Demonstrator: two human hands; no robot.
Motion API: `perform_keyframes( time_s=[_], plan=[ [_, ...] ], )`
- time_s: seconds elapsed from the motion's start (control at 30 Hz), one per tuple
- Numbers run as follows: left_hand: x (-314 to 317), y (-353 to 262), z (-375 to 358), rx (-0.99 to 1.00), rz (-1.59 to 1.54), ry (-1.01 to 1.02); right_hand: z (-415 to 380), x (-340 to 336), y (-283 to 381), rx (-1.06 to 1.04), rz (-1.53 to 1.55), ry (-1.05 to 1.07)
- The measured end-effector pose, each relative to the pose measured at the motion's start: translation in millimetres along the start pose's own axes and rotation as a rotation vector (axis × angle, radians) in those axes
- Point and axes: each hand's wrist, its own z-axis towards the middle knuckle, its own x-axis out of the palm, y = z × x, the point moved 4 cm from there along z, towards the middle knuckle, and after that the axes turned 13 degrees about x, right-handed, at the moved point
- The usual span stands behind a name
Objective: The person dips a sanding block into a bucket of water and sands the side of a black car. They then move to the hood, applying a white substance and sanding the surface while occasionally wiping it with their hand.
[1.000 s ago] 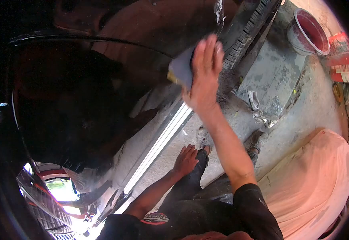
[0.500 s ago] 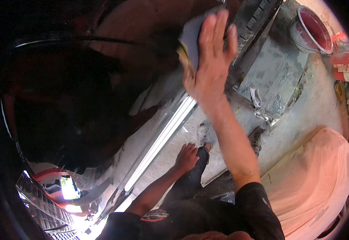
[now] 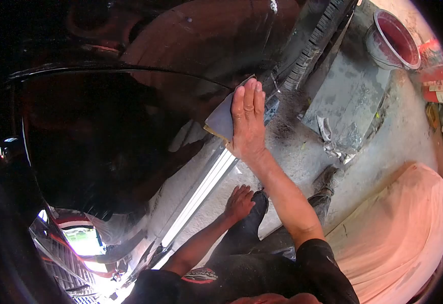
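Note:
My right hand (image 3: 248, 119) presses a folded grey sheet with a yellowish edge (image 3: 220, 120) flat against the lower part of a dark, glossy car body (image 3: 94, 137). Its fingers are straight and close together over the sheet. Lower down, my left hand (image 3: 240, 202) rests by my dark trouser leg, fingers somewhat spread, with nothing in it. A bright metal sill strip (image 3: 198, 197) runs diagonally below the sheet.
A tyre (image 3: 310, 50) stands at the top, beside a grey board (image 3: 348, 91) on the floor. Top right is a bucket with a reddish inside (image 3: 396, 38). A pinkish cloth-covered object (image 3: 399, 228) fills the lower right.
My right hand has moved down and slightly left along the car body with the grey sheet. My left hand has stayed near my leg. The view has shifted slightly.

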Motion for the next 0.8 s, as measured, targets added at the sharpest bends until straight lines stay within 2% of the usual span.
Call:
perform_keyframes(
  time_s=[0.03,0.17,0.3,0.4,0.5,0.6,0.7,0.8],
  plan=[
    [0,0,0,-0.025,-0.039,0.051,-4,3,-1,0.003,-0.028,0.002],
    [9,-1,-6,0.041,0.083,-0.021,87,-28,32,-0.178,0.055,-0.125],
    [3,3,-1,0.005,0.073,-0.001,12,-7,15,-0.006,0.193,0.034],
    [4,5,-3,0.030,0.095,-0.039,18,-10,23,0.032,0.245,-0.034],
    [1,7,3,0.036,0.104,-0.025,84,-30,58,-0.161,0.205,-0.040],
    [2,12,4,0.009,0.077,-0.046,59,-22,45,-0.118,0.243,-0.008],
    [9,13,-4,0.009,0.081,-0.091,-6,-3,11,-0.002,0.178,0.062],
    [9,17,-1,0.046,0.130,-0.106,44,-19,29,-0.022,0.210,-0.048]
  ],
)
